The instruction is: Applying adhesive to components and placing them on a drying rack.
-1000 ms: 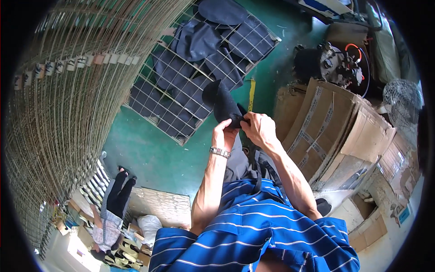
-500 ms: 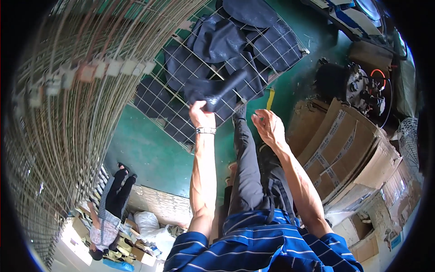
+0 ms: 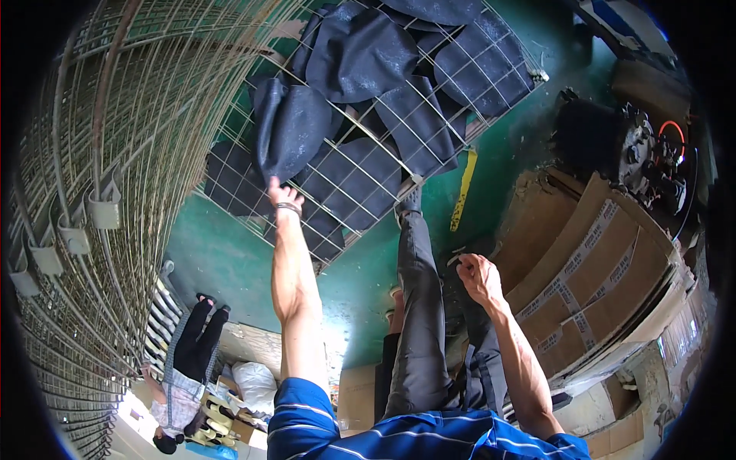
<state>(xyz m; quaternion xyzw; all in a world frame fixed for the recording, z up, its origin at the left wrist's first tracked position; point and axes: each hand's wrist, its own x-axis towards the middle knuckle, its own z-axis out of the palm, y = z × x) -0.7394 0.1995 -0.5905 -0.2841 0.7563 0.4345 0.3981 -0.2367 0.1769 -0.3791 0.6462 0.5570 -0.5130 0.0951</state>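
Note:
My left hand (image 3: 284, 197) reaches out to the rack, its fingers pinching the near end of a dark leather-like piece (image 3: 291, 130). That piece is folded over on itself and lies on a wire grid rack (image 3: 359, 123). Several other dark, rounded pieces, such as a crumpled one (image 3: 360, 54) at the far side, are spread over the same grid. My right hand (image 3: 481, 279) hangs in front of my leg with its fingers loosely curled in, and nothing shows in it.
Many stacked wire racks (image 3: 161, 146) rise close on my left. Folded cardboard (image 3: 586, 268) stands on the right, with a machine (image 3: 640, 157) behind it. Yellow tape (image 3: 463, 192) marks the green floor. Another person (image 3: 188, 376) is at the lower left.
My left hand has carried the dark piece leftward and laid it on the grid's left part. My right hand has drawn back toward me. The view has shifted slightly.

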